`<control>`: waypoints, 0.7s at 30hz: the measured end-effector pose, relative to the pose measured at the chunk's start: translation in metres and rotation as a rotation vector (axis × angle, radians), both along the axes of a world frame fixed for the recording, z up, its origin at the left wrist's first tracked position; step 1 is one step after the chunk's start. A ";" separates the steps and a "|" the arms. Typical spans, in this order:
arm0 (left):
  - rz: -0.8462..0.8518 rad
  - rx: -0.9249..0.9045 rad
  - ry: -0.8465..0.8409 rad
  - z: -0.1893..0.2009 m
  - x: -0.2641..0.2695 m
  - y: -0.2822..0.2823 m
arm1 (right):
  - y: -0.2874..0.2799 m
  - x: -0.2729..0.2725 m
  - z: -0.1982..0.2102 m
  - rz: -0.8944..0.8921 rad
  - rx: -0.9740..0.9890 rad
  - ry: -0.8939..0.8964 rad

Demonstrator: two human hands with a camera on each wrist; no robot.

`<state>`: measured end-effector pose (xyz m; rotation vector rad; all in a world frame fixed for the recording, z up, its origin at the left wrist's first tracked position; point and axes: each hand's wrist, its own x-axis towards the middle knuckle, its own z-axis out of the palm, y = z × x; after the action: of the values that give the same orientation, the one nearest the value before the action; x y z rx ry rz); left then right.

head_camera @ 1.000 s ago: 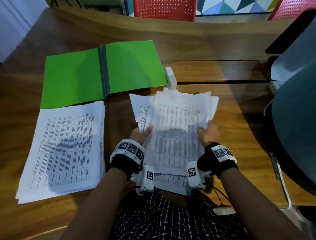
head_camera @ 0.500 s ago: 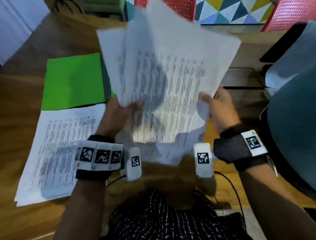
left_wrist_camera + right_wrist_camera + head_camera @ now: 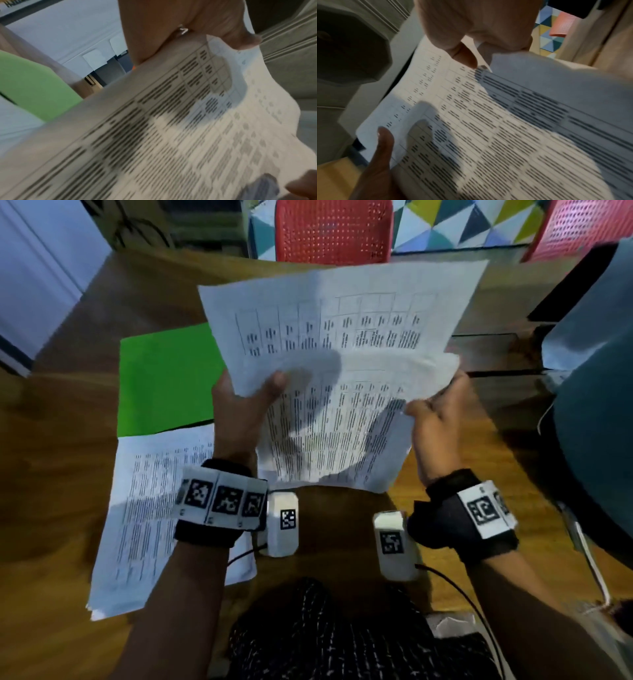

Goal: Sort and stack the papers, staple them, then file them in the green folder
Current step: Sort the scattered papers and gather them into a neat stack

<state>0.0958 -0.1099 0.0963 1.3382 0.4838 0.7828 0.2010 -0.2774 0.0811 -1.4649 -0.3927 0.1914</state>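
I hold a loose bundle of printed papers point(image 3: 335, 419) up above the table, its upper sheet point(image 3: 342, 320) lying crosswise to the ones beneath. My left hand point(image 3: 246, 405) grips the bundle's left edge, thumb on top. My right hand point(image 3: 435, 419) pinches its right edge. Both wrist views show the same papers point(image 3: 171, 135) point(image 3: 505, 135) held between thumb and fingers. The green folder point(image 3: 168, 381) lies open on the table behind my left hand, partly hidden by the sheets. A second stack of papers point(image 3: 150, 508) lies flat at the left. No stapler shows.
The wooden table point(image 3: 51, 474) stretches left and front. A grey chair back point(image 3: 599, 422) stands close on the right. Red chairs point(image 3: 332, 231) stand behind the table's far edge. My lap in a patterned garment point(image 3: 342, 638) is at the near edge.
The bundle has gone from lying on the table to being held up in both hands. Since half a second ago it has dropped lower, and its upper sheet now lies crosswise.
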 end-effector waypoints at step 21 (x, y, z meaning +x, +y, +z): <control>-0.071 0.039 0.366 -0.067 -0.037 0.016 | 0.029 -0.053 -0.046 -0.105 -0.219 0.143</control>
<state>0.0585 -0.0934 0.0295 1.5345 0.7067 0.4906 0.1483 -0.2483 0.0347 -1.6713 -0.1818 0.2602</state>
